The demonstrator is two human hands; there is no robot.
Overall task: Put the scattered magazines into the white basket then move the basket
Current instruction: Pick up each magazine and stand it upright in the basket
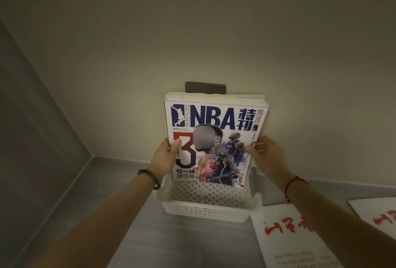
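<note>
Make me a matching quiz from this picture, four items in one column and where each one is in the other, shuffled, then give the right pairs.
1. stack of magazines with the NBA cover in front
2. white perforated plastic basket
3. white booklet with red brush lettering
4. red string bracelet

A. flat on the grey surface, right of the basket
B. on the right wrist
C. upright, gripped by the left hand and the right hand
D. on the grey surface by the wall

Pairs: 1-C, 2-D, 3-A, 4-B.

magazines (214,139) upright in white basket (205,209)
</note>
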